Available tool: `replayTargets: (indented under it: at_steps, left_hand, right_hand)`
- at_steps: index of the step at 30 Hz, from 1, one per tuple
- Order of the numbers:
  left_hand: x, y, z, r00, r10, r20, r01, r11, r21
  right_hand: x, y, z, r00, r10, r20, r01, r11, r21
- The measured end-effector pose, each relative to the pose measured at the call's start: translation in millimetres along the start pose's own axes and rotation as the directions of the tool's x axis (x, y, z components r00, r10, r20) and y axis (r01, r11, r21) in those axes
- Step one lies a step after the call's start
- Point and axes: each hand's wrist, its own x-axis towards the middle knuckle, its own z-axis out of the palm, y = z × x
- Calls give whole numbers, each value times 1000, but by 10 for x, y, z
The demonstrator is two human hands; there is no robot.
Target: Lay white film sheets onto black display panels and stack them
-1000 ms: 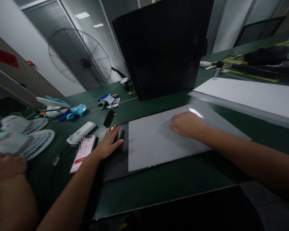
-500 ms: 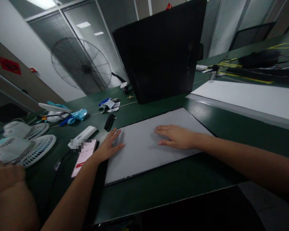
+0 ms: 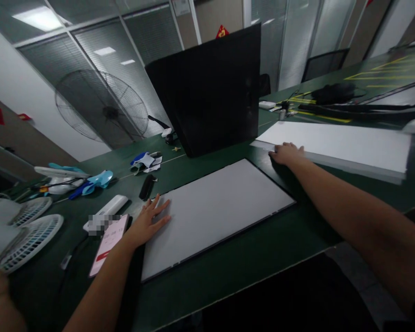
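A flat rectangular panel with a pale grey-white face and thin dark edges [image 3: 214, 216] lies on the green table. My left hand [image 3: 147, 223] rests with fingers spread at the panel's left edge. To the right, my right hand [image 3: 287, 153] reaches to the near left edge of a stack of white sheets [image 3: 342, 143], where a translucent border shows under the white. Its fingers are apart and slightly bent, with nothing visibly gripped; whether they press on the stack or the table I cannot tell.
A large black monitor [image 3: 210, 92] stands behind the panel. At the left are a phone [image 3: 109, 244], a white power bank [image 3: 107, 212], a black object [image 3: 147, 186], small white fans [image 3: 34, 244] and another person's arm [image 3: 2, 299]. Black gear [image 3: 334, 93] lies at the back right.
My right hand has left the panel's surface and moved right and away from me to the white sheet stack. My left hand stays at the panel's left edge. The view has turned right.
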Motion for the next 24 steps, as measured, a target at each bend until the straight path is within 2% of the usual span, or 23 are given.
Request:
replayTargets:
  at_steps: [11, 13, 15, 18, 21, 24]
  left_hand:
    - [6, -42, 51, 999, -15, -37, 15, 1000, -10]
    - [9, -51, 53, 999, -18, -34, 18, 1000, -16]
    - [11, -52, 51, 999, -19, -34, 18, 1000, -25]
    - [13, -51, 49, 999, -26, -35, 25, 999, -32]
    - [16, -59, 54, 998, -31, -50, 31, 999, -13]
    - [21, -64, 63, 997, -27, -70, 26, 1000, -9]
  right_hand:
    - [13, 1, -22, 990, -1, -142, 8, 999, 50]
    - [-14, -2, -48, 992, 36, -121, -35, 999, 9]
    - [-58, -32, -98, 997, 66, -45, -68, 996, -53]
    - [-146, -132, -227, 997, 71, 38, -67, 992, -105]
    - [-261, -294, -397, 999, 29, 27, -24, 990, -140]
    - [-433, -517, -547, 996, -89, 25, 92, 978, -185]
